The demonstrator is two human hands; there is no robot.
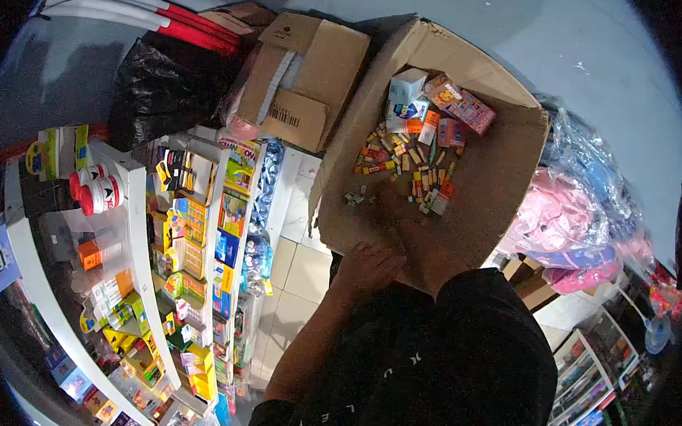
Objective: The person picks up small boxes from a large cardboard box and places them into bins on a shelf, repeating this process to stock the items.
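Observation:
A large open cardboard box (pixel 505 175) stands in front of me. My left hand (pixel 375 262) is at its near rim, with the fingers bent over the edge. My right hand (pixel 393 209) reaches down inside the box, in shadow; its fingers are too dark to make out. Near it lie a few small pale pieces (pixel 355 197) and a scatter of small orange, yellow and white boxes (pixel 420 167). Farther back in the box are a pink and orange carton (pixel 462 104), an open white carton (pixel 406 87) and an orange-and-white packet (pixel 429 127).
White shelves (pixel 144 226) packed with stationery stand on the left. Another cardboard box (pixel 317 73), a black plastic bag (pixel 158 88) and red-and-white poles (pixel 158 20) are at the back left. Pink plastic-wrapped goods (pixel 561 213) lie right of the box.

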